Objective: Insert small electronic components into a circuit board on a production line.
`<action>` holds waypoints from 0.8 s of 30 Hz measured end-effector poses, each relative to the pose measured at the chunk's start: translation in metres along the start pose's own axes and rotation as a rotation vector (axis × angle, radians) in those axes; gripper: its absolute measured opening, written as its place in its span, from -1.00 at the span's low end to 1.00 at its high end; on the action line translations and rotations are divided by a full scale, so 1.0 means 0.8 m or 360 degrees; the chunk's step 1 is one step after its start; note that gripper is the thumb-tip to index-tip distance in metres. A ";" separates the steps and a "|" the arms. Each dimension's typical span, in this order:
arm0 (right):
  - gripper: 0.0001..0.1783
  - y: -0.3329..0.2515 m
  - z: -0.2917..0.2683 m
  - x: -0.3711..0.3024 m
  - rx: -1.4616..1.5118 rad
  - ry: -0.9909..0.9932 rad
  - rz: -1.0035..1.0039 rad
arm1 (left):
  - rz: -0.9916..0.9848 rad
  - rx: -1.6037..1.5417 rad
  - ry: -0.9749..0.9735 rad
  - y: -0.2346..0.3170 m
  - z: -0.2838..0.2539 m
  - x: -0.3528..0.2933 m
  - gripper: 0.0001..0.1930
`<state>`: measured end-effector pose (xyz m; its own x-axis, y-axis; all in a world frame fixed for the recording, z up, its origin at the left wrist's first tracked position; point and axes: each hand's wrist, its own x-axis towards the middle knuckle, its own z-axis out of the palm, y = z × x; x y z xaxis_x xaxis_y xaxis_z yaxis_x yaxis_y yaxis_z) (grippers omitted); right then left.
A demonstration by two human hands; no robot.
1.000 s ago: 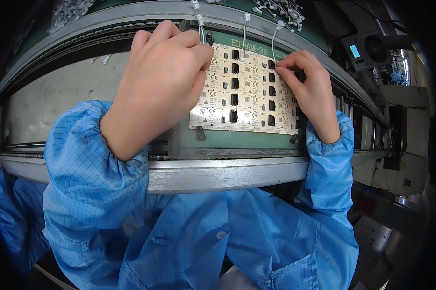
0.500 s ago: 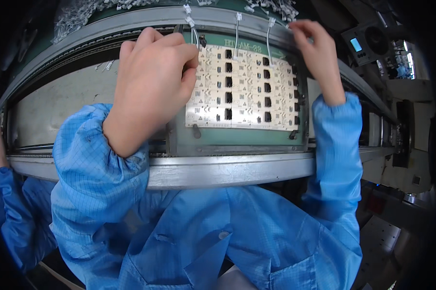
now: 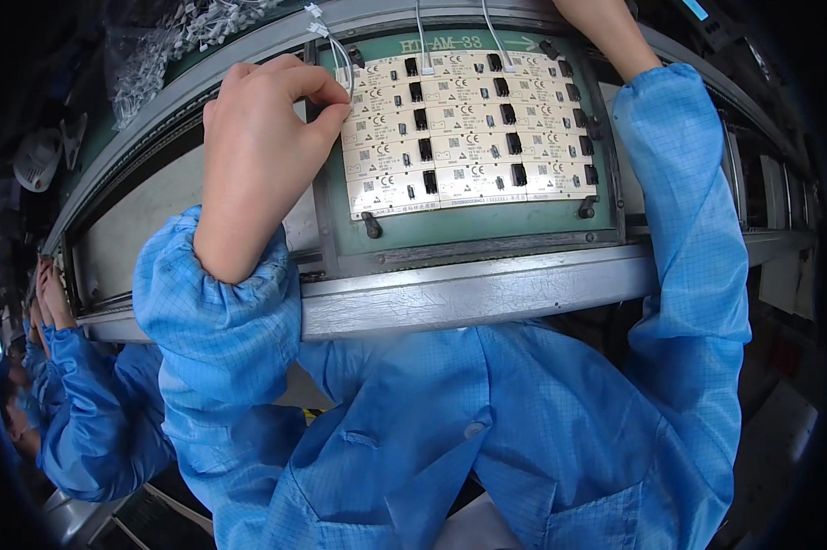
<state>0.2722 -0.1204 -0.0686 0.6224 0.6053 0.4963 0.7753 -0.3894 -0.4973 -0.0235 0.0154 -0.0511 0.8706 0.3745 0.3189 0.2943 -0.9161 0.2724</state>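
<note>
My left hand [image 3: 265,133] is closed in a pinch at the left edge of a panel of circuit boards [image 3: 468,119]. Between its thumb and forefinger is the lower end of a white wire lead [image 3: 344,66] with small white plugs at its top. The pale panel, set with rows of black parts, rests in a green fixture plate [image 3: 487,229]. A second white lead [image 3: 421,37] and a third one [image 3: 494,37] rise from the panel's far edge. My right hand [image 3: 586,7] runs out past the upper edge of the picture; its fingers are hidden.
Dark pegs [image 3: 371,225] stand at the fixture's corners. A metal rail [image 3: 468,289] passes along the near side. Beyond the far rail lies a heap of white leads [image 3: 213,27] on a plastic bag. At the left, a co-worker in blue sleeves [image 3: 102,412] works along the same line.
The view has shifted, so the panel sits higher. My left hand stays at its left edge, thumb and forefinger now pinching the lead. My right hand has gone beyond the upper edge.
</note>
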 end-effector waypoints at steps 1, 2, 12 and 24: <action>-0.80 0.002 -0.005 0.007 0.0033 -0.0152 0.0132 | 0.0015 0.0007 -0.0006 0.002 0.001 0.000 -0.92; -0.80 0.004 -0.011 0.009 0.0037 -0.0140 0.0143 | 0.0067 -0.0013 0.0024 0.003 0.002 0.001 -0.92; -0.77 -0.023 -0.063 0.007 0.1519 -0.0368 0.0366 | 0.0317 0.0299 0.0165 0.022 0.005 -0.010 -0.94; -0.77 -0.032 -0.068 0.003 0.1566 -0.0243 0.0317 | 0.0172 0.0206 0.0104 0.019 0.004 -0.009 -0.94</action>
<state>0.2594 -0.1464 -0.0159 0.6568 0.7008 0.2783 0.1832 0.2097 -0.9604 -0.0243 -0.0020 -0.0519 0.8738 0.2774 0.3994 0.2522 -0.9608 0.1154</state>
